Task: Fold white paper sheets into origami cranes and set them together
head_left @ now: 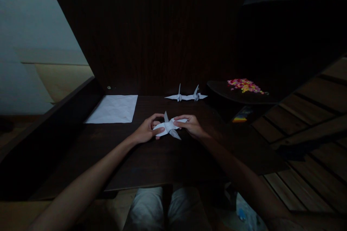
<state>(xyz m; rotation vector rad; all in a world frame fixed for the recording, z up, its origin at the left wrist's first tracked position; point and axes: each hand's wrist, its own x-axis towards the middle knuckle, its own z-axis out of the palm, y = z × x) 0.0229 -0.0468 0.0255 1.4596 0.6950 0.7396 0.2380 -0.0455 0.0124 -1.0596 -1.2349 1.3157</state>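
Observation:
Between both hands is a white paper crane (170,126), its wings spread to the sides and two pointed ends sticking out, one up and one down. My left hand (148,129) pinches the left wing with the thumb on top. On the right wing, my right hand (191,125) is closed, thumb and fingers pressed on the paper. Behind them, two joined white paper cranes (187,97) stand near the back of the dark desk (151,162). A creased white sheet of paper (115,109) lies flat to the left.
A rounded shelf (219,90) at the right bears a pile of small pink, red and yellow pieces (246,85). Below it sits a small object with a yellow-orange edge (241,119). A low side board (54,122) borders the desk's left. Wooden slats (311,177) lie at right.

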